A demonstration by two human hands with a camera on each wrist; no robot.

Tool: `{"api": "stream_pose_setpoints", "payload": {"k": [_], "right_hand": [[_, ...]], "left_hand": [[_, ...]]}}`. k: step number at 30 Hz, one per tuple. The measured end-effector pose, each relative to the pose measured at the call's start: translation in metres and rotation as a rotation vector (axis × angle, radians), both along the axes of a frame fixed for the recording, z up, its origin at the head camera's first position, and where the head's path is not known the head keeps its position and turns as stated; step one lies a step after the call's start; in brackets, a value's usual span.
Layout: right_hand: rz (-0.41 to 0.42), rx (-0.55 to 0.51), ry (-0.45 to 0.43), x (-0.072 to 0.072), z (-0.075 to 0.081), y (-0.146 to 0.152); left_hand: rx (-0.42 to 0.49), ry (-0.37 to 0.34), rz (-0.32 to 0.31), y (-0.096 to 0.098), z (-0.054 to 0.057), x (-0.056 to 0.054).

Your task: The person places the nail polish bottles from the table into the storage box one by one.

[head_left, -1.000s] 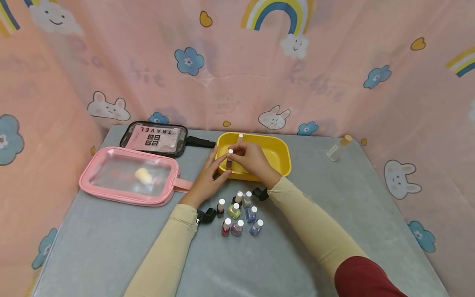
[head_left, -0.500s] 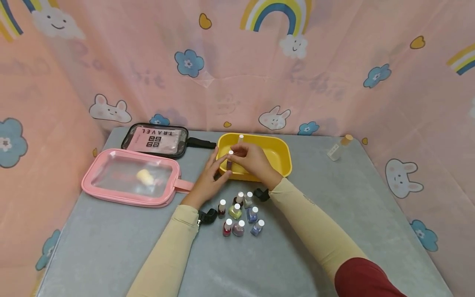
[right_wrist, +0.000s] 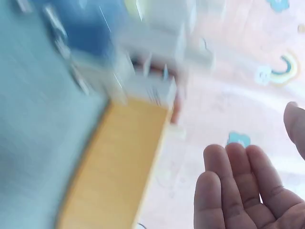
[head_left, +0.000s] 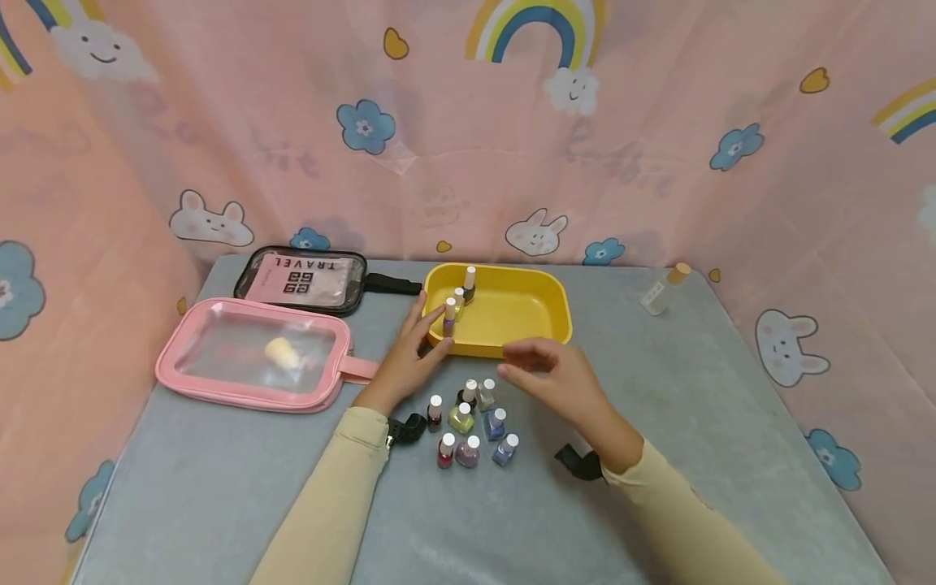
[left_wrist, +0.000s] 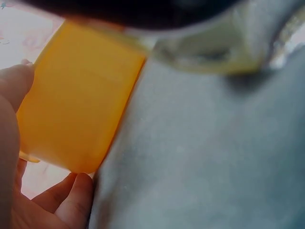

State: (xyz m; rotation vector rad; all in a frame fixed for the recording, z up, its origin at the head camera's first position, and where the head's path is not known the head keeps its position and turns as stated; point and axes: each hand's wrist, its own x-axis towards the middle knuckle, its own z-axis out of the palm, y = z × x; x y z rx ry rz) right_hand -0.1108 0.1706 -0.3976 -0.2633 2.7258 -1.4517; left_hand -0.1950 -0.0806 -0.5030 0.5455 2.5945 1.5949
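My left hand (head_left: 405, 361) holds the left end of a yellow plastic tray (head_left: 504, 345), fingers along its end and thumb at the front wall. The left wrist view shows the fingers around the tray's wall (left_wrist: 81, 105). Three white-capped nail polish bottles stand in the tray's left end: a purple one (head_left: 449, 318) by my left fingertips, a yellowish one (head_left: 458, 301), and a dark one (head_left: 469, 286). My right hand (head_left: 559, 382) hovers in front of the tray, holding nothing, with its fingers (right_wrist: 219, 186) loosely extended. Several more nail polish bottles (head_left: 462, 418) stand between my forearms.
Left of the tray lie a pink clear pouch (head_left: 249, 349) and, behind it, a black-edged travel pouch (head_left: 303, 280) with a strap reaching towards the tray. A clear bottle with a wooden-look cap (head_left: 664, 292) stands back right. A patterned pink curtain (head_left: 453, 179) surrounds the table.
My right hand has let go of the purple nail polish bottle in the tray and moved back and right, towards the bottles on the table. My left hand stays at the tray.
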Motion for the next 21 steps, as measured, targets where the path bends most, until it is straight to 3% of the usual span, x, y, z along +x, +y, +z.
{"api": "stream_pose_setpoints", "payload": {"k": [5, 9, 14, 21], "right_hand": [[0.0, 0.023, 0.046, 0.05, -0.02, 0.009], [-0.067, 0.023, 0.053, 0.074, -0.036, 0.008], [-0.161, 0.007, -0.024, 0.084, -0.052, 0.0], [-0.239, 0.004, -0.028, 0.083, -0.063, -0.002]], "left_hand": [[-0.001, -0.004, 0.004, 0.001, 0.001, 0.002], [-0.007, -0.01, 0.008, 0.0, 0.002, 0.003], [-0.01, -0.015, 0.01, 0.0, 0.004, 0.003], [-0.006, 0.002, 0.003, 0.001, 0.002, 0.002]]}}
